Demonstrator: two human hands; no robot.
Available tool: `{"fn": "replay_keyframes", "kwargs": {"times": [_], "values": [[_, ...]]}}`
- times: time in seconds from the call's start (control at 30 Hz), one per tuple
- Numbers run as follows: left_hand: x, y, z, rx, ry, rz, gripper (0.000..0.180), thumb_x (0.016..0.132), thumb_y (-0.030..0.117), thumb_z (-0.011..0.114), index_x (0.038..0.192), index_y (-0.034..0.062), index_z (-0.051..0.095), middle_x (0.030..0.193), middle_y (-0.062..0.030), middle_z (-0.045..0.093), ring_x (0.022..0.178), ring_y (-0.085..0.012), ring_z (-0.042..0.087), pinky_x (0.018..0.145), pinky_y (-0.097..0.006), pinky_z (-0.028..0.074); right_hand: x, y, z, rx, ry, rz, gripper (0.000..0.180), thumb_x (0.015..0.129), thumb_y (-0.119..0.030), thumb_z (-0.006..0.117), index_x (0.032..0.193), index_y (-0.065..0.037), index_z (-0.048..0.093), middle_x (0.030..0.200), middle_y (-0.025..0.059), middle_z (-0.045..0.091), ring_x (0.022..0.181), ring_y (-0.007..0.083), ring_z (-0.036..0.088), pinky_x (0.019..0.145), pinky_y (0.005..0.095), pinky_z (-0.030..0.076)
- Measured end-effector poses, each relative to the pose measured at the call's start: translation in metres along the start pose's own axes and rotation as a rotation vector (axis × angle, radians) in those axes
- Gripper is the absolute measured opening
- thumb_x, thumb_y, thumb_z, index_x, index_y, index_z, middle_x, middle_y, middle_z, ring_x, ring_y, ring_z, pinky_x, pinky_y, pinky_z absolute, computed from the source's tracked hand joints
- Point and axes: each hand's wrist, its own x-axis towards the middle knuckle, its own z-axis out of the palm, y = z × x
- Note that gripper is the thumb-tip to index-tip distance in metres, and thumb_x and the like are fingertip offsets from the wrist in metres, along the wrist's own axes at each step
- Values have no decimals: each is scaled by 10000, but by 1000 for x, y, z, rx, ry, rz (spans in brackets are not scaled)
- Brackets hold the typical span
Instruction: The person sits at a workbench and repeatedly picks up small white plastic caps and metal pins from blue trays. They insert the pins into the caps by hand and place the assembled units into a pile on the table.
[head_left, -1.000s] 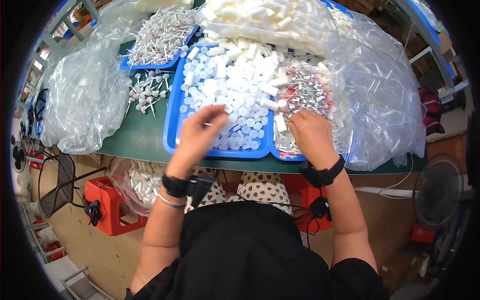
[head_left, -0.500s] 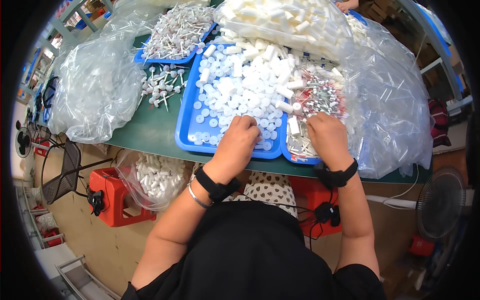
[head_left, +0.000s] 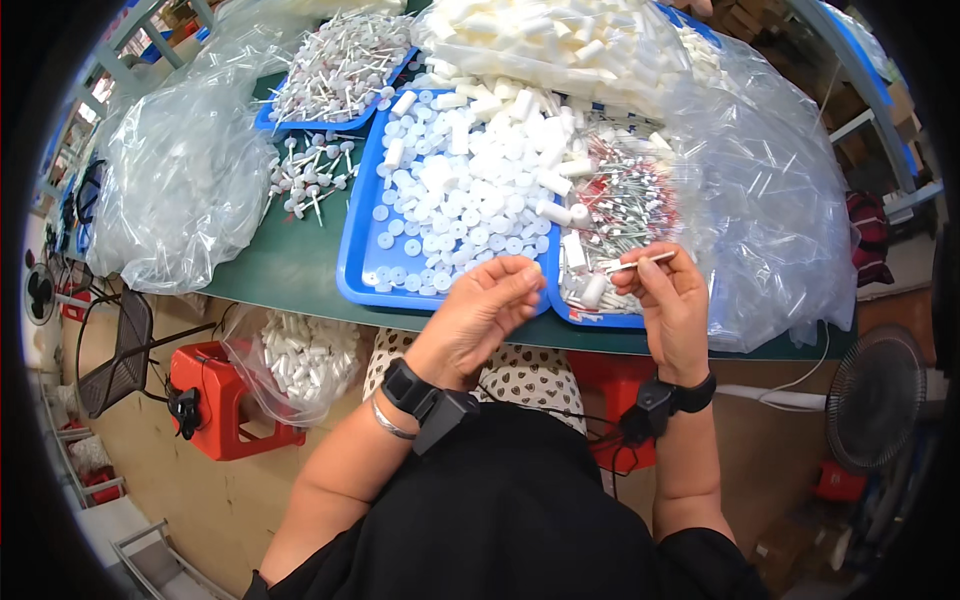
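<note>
Over the front edge of a blue tray (head_left: 352,285), my left hand (head_left: 478,318) is closed in a pinch. Whatever its fingertips hold, if anything, is too small to make out. That tray bears many translucent white discs (head_left: 440,222) with holes in their middles and white cylinders (head_left: 553,182). My right hand (head_left: 672,315) pinches a thin white stick (head_left: 645,261), which points left and slightly down. Below the stick, a white cylinder (head_left: 593,290) lies in a second blue tray (head_left: 600,318). Thin pins with red and white parts (head_left: 630,195) are heaped farther back in it.
A clear bag of cream cylinders (head_left: 560,45) lies at the back. Crumpled clear bags flank the trays at left (head_left: 175,190) and right (head_left: 770,210). Another blue tray (head_left: 340,124) holds stick-and-disc pieces; more lie loose (head_left: 312,172) on the green table (head_left: 270,275).
Both hands have drawn back from the trays toward me and turned. The white stick now shows in my right fingers. The whole view has shifted slightly.
</note>
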Motion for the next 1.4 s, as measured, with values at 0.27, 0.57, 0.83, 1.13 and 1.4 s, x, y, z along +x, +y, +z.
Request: {"fn": "replay_keyframes", "kwargs": {"times": [0.27, 0.57, 0.83, 1.13, 1.4], "values": [[-10, -20, 9, -370, -72, -161, 298, 998, 225, 582, 1179, -11, 561, 1094, -122, 633, 890, -125, 619, 771, -236, 549, -13, 12, 8, -21, -48, 11, 111, 979, -59, 552, 1068, 3, 575, 1026, 134, 661, 871, 190, 692, 778, 310, 561], [-11, -18, 9, -298, -35, -130, 285, 988, 218, 601, 1170, -1, 578, 1055, -85, 641, 889, -114, 621, 790, -231, 541, -19, 4, 12, -220, -83, -29, 97, 972, -28, 555, 1058, 12, 575, 1040, 124, 657, 889, 182, 691, 794, 295, 560], [-12, -22, 13, -146, 2, -81, 262, 959, 203, 649, 1142, 18, 617, 948, -10, 653, 862, -73, 629, 791, -205, 532, -21, 10, 22, -785, -172, -330, 63, 861, 13, 673, 923, 1, 661, 813, 90, 686, 740, 163, 700, 630, 270, 533], [-11, -32, 4, -143, -39, -74, 309, 966, 201, 636, 1203, 2, 614, 902, -4, 638, 790, -84, 605, 750, -230, 526, -30, 9, 33, -631, -135, 132, 109, 873, -34, 676, 978, -2, 679, 780, 133, 692, 579, 227, 650, 512, 298, 498], [-9, -28, 0, -135, -13, -143, 312, 963, 175, 640, 1228, 13, 611, 898, 1, 633, 773, -81, 587, 723, -236, 518, -27, 27, 31, -972, -182, -397, 92, 898, -46, 663, 971, 8, 676, 758, 124, 689, 528, 170, 646, 488, 288, 498]]}}
